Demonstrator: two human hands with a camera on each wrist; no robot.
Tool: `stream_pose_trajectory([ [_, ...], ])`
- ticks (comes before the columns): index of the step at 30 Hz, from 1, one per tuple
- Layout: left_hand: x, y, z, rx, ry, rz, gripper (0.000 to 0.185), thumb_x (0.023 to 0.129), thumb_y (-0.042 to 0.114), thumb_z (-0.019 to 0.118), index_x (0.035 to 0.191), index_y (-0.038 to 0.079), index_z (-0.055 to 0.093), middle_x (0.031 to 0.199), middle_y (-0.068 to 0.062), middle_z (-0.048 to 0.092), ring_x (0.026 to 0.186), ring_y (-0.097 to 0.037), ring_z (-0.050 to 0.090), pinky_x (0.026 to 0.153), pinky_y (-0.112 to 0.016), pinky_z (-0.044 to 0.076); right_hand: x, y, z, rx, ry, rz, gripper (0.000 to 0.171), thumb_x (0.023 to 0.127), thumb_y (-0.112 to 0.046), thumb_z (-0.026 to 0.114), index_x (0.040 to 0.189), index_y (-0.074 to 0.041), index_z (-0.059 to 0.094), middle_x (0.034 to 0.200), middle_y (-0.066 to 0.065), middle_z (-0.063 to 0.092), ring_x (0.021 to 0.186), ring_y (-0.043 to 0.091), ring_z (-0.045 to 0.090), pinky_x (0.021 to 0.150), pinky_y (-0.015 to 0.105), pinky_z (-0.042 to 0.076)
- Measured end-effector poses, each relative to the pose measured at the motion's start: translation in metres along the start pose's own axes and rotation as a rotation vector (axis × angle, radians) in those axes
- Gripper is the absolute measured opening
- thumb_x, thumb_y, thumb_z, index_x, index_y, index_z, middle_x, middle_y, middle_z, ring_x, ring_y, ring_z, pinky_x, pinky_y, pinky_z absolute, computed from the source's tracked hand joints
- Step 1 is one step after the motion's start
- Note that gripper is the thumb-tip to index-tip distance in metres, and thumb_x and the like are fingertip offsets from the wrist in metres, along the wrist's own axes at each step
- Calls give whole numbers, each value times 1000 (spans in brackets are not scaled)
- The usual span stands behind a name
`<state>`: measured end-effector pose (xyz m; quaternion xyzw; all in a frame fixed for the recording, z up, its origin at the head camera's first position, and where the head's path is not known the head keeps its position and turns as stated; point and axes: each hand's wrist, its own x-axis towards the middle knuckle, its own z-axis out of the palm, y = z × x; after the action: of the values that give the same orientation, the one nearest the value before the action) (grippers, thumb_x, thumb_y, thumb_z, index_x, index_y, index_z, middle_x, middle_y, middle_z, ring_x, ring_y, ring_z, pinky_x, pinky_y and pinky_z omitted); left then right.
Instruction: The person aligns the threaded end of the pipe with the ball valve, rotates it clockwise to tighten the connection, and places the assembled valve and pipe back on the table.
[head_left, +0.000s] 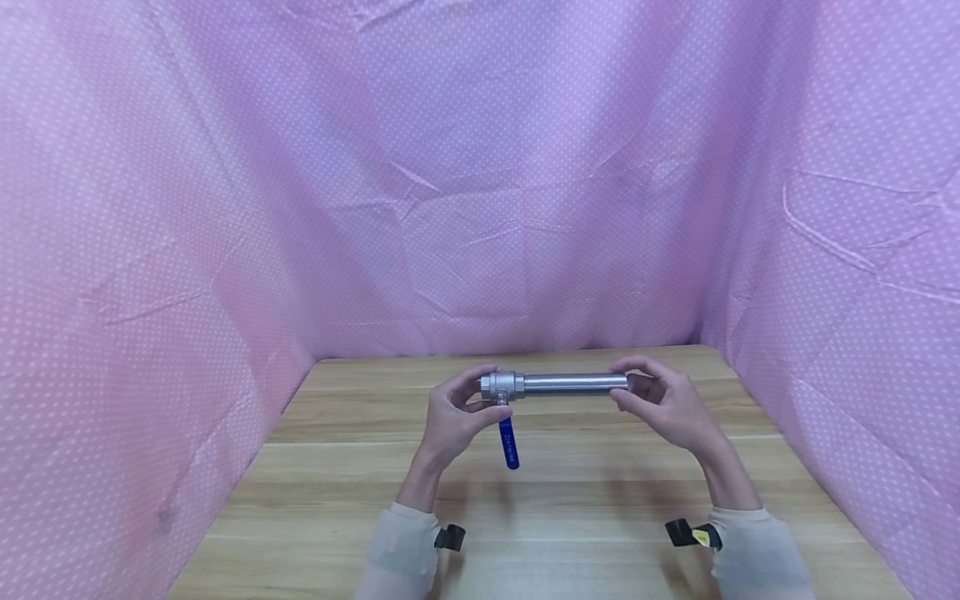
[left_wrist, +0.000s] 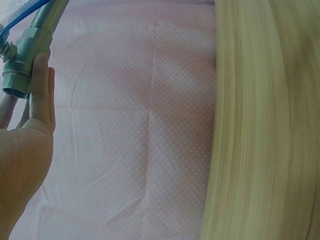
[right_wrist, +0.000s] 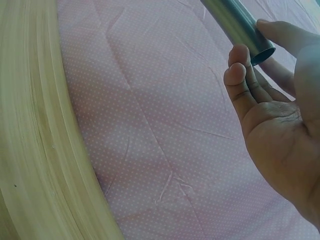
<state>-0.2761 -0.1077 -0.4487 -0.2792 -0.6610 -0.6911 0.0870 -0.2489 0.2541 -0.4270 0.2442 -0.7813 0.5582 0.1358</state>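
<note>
So the metal valve (head_left: 502,384) and the steel pipe (head_left: 573,382) sit end to end, held roughly level above the table, blue lever (head_left: 509,446) pointing back toward the person. Looks like the step here is just supporting the joined piece from both ends; can't tell how tight the joint is. Next move probably calls for a steady grip either side, pipe kept in line with the valve. The left hand (head_left: 453,417) pinches the valve, thumb by the lever's base; the right hand (head_left: 671,408) pinches the pipe's free end, fingers loosely bent. Below is the wood-grain table (head_left: 570,492), with pink dotted cloth (head_left: 450,208) around it.
</note>
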Motion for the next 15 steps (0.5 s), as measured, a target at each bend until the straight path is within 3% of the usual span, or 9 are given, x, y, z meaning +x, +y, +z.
stream_pose_trajectory([
  [10, 0, 0, 0, -15, -1, 3, 65, 84, -9, 91, 145, -6, 68, 144, -33, 69, 121, -11, 77, 106, -36, 71, 1, 2, 0, 54, -28, -51, 39, 97, 11, 79, 133, 5, 65, 96, 6, 76, 83, 2, 72, 68, 19, 64],
  [15, 0, 0, 0, -13, 5, -5, 65, 84, -9, 92, 145, -3, 70, 143, -31, 70, 120, -11, 77, 106, -36, 71, 1, 2, 1, 26, -22, -47, 38, 99, 9, 79, 134, 4, 66, 96, 3, 76, 83, 1, 72, 68, 19, 64],
])
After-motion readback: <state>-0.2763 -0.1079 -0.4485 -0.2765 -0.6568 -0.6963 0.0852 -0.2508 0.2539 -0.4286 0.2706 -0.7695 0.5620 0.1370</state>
